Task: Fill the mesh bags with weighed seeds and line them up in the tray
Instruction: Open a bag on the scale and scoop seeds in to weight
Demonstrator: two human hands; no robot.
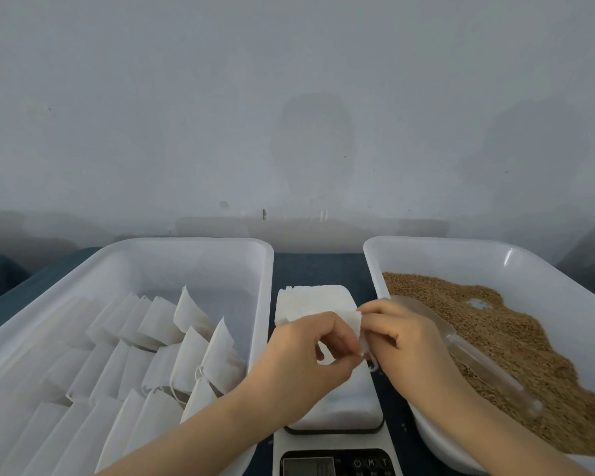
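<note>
Mesh bag [352,322] — one — left hand [306,352], right hand [402,334] pinching.

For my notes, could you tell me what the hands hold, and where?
One mesh bag: the left hand pinches its left part, the right hand its right edge.

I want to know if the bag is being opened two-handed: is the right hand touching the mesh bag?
Touching. The head view shows the right hand pinching one edge of the mesh bag, while the left hand grips the other side.
</note>
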